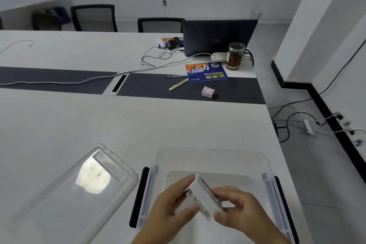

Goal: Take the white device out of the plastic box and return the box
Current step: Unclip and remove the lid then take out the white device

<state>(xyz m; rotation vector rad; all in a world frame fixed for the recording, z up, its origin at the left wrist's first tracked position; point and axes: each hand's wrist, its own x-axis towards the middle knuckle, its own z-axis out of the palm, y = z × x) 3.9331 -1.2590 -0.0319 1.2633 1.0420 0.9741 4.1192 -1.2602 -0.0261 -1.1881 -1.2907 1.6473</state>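
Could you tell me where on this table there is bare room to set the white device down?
Both hands, left hand and right hand, hold the white device over the plastic box. Free table: between the box and the dark strip, and beyond the lid. Crowded: near the laptop, jar and cables.

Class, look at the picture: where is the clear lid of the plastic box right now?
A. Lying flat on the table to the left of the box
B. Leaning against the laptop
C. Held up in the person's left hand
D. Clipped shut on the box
A. The clear lid lies on the white table left of the open plastic box, while both hands hold the white device.
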